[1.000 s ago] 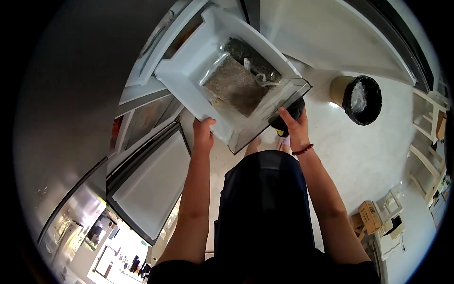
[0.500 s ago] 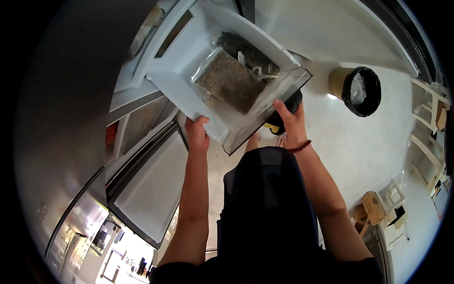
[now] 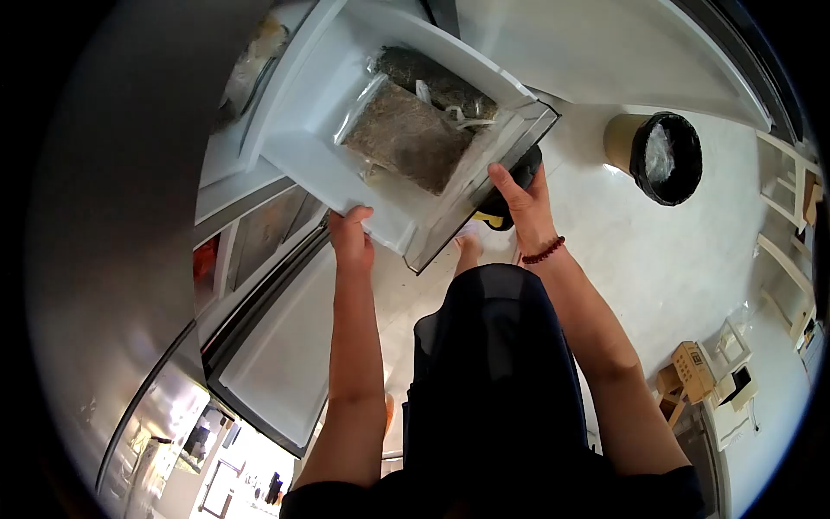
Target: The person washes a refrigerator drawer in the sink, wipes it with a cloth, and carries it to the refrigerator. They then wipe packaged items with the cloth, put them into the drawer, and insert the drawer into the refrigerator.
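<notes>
A white drawer (image 3: 324,169) with a clear front panel sticks out of the fridge, tilted in view. In it lie a clear bag of brownish material (image 3: 406,138) and a dark, wrapped bundle (image 3: 437,82) beside it. My left hand (image 3: 351,235) grips the drawer's near side edge, thumb over the rim. My right hand (image 3: 526,206), a dark red bead bracelet at its wrist, holds the clear front panel, with the thumb on top; its other fingers are partly hidden.
A lower fridge door (image 3: 281,346) stands open at the left, and a large door panel (image 3: 596,52) at the upper right. A bin with a black liner (image 3: 666,160) stands on the floor. Chairs and a cardboard box (image 3: 692,372) are at the right.
The drawer has shifted left and slightly up in view, further toward the fridge, with both my hands still on it. The camera view has also moved a little.
</notes>
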A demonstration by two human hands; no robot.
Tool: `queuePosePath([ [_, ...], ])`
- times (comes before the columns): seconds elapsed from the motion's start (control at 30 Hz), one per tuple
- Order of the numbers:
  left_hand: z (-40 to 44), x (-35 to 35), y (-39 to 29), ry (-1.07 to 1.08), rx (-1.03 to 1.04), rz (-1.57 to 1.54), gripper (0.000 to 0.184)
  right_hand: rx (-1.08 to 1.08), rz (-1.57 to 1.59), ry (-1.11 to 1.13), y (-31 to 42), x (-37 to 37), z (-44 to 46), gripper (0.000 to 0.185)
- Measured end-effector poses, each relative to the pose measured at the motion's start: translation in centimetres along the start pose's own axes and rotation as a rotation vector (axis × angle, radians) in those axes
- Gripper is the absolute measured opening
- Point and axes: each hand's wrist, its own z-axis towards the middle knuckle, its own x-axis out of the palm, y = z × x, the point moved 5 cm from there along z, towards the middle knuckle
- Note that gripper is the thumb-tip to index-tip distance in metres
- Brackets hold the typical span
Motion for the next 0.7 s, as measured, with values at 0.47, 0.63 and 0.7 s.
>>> queuePosePath([
  [0.47, 4.0, -3.4, -1.5, -0.068, -0.094, -0.007, 0.049, -0.130, -0.100, 0.029, -2.9, 4.3, -1.1, 0.058],
  [0.63, 2.0, -1.6, -2.7, -0.061, -0.007, -0.037, 0.048, -0.265, -0.097, 0.041, -1.1, 4.9, -1.2, 0.058],
  [0.7, 1.8, -0.8, -3.2, -0.069, -0.010, -0.053, 0.048, -0.292, -0.142, 0.060, 0.4, 5.6, -0.7, 0.056],
])
